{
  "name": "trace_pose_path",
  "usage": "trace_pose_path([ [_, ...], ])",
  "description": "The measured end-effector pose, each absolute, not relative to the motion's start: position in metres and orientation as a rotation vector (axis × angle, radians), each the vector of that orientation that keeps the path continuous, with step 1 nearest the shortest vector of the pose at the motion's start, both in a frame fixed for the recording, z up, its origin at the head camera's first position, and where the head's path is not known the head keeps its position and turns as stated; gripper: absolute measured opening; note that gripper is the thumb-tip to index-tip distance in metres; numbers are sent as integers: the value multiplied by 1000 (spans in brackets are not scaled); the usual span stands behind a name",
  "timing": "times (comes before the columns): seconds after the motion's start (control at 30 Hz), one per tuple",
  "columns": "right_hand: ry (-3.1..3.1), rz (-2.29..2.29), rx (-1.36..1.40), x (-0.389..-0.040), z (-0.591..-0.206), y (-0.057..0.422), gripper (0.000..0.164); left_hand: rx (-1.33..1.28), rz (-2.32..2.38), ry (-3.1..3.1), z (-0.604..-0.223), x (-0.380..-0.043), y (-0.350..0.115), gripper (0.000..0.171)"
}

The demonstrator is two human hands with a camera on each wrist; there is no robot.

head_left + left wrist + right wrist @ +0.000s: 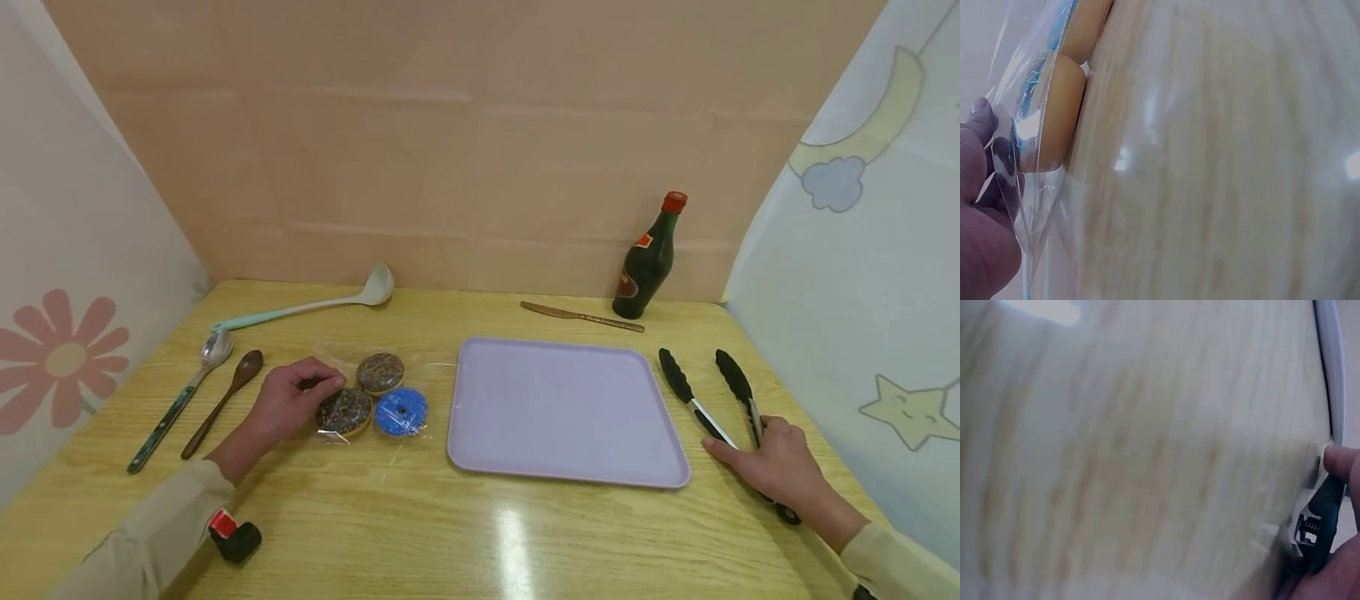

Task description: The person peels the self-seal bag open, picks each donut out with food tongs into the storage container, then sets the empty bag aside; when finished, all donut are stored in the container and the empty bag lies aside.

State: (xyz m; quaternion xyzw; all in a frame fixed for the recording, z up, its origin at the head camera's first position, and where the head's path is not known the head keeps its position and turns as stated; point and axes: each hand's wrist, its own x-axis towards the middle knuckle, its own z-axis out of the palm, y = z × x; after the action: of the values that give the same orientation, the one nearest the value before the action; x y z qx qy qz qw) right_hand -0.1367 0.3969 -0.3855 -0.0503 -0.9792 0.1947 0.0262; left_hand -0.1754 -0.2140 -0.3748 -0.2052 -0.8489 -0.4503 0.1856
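On the left of the table, my left hand [292, 397] pinches the edge of a clear plastic bag [1038, 206] between thumb and fingers. Inside the bag lie two doughnuts with dark brown icing, a near one [344, 412] beside my fingertips and a farther one [380, 372], plus a blue-iced doughnut [416, 406]. Over on the right, my right hand [780, 464] grips black-and-silver tongs [714, 426] by their handles, thumb along one arm and fingers round the other. The tongs' black tips are spread apart, pointing to the back. In the right wrist view, the black handle end [1329, 509] shows beside my palm.
Between my hands lies a lilac tray [562, 477]. Behind it are a copper-coloured knife [573, 315] and a dark bottle [649, 265] with a red cap. At left are a ladle [322, 303], a metal spoon [174, 417] and a wooden spoon [225, 400]. Printed sheets wall the table.
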Motion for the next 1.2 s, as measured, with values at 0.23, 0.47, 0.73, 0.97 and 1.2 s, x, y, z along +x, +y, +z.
trace_pose_path([
  [0.23,-3090,786,-157,-133,-377,397,95,-592,-1307,-2371,-396,-190,-226,12],
  [0.47,-2982,761,118,-135,-364,371,73,-573,-1335,-2388,-400,-193,-228,8],
  [0.73,-2853,760,544,-137,-348,316,75,-562,-1282,-2414,-383,-179,-219,7],
  [0.97,-2766,827,849,-146,-349,281,66,-569,-1277,-2416,-373,-172,-214,6],
  [1.2,-2760,725,1027,-155,-343,253,63,-591,-1284,-2403,-373,-173,-214,6],
])
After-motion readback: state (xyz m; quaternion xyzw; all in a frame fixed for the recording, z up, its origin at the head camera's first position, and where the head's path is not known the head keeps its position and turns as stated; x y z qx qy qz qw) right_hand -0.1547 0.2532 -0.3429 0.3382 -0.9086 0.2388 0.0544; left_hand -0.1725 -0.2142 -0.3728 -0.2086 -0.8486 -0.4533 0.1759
